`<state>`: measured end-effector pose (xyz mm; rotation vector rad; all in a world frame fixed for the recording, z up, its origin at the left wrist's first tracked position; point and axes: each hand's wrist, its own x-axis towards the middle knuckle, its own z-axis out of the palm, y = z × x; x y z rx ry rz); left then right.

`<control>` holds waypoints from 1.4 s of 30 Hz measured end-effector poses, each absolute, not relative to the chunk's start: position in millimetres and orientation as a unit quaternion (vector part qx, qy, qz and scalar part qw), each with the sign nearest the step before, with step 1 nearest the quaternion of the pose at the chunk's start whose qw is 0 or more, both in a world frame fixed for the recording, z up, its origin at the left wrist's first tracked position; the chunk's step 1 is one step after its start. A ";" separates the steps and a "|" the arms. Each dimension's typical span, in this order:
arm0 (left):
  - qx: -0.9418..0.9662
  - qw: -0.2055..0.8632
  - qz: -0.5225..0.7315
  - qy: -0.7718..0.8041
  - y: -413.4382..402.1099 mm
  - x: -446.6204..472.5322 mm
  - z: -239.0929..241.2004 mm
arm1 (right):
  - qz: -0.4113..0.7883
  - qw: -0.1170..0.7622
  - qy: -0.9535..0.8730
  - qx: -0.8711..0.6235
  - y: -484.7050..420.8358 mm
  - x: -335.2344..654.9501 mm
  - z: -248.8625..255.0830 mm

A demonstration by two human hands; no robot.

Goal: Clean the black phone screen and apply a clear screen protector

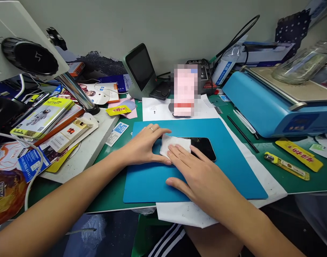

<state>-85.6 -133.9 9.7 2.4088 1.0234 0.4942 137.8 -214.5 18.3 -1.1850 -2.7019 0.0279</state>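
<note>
A black smartphone (204, 147) lies flat on the blue work mat (149, 187), its left part covered by a folded white wipe (175, 141). My left hand (143, 144), with a ring on one finger, is at the phone's left end, the thumb along the near edge and the fingertips at the far edge. That end is hidden by the hand and the wipe. My right hand (198, 171) lies with flat, stretched fingers on the wipe, pressing it against the phone; its thumb sticks out to the left above the mat.
A microscope stand (77, 92) rises at the left beside stacked boxes (44, 117). Behind the mat are a green-grey device with a screen (142, 67) and a blurred pink-screened object (185, 89). To the right are a blue heating-plate machine (259, 103), a yellow cutter (286, 166) and a black stick tool (242, 134).
</note>
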 end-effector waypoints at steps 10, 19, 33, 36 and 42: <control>0.890 0.204 0.175 0.369 -137.4 -84.2 15.0 | 0.005 0.066 -0.861 -0.504 -229.3 204.1 13.9; 0.895 0.182 0.171 0.370 -137.0 -83.2 14.2 | 0.084 0.028 -0.841 -0.534 -184.0 189.7 29.6; 0.878 0.228 0.177 0.381 -137.0 -83.6 17.2 | 0.070 0.081 -0.901 -0.420 -192.1 141.0 23.7; 0.875 0.234 0.180 0.383 -135.7 -83.7 14.3 | 0.046 0.087 -0.906 -0.411 -199.3 131.3 20.2; 0.851 0.255 0.202 0.412 -137.6 -84.6 12.4 | 0.031 0.122 -0.894 -0.429 -203.4 111.2 13.6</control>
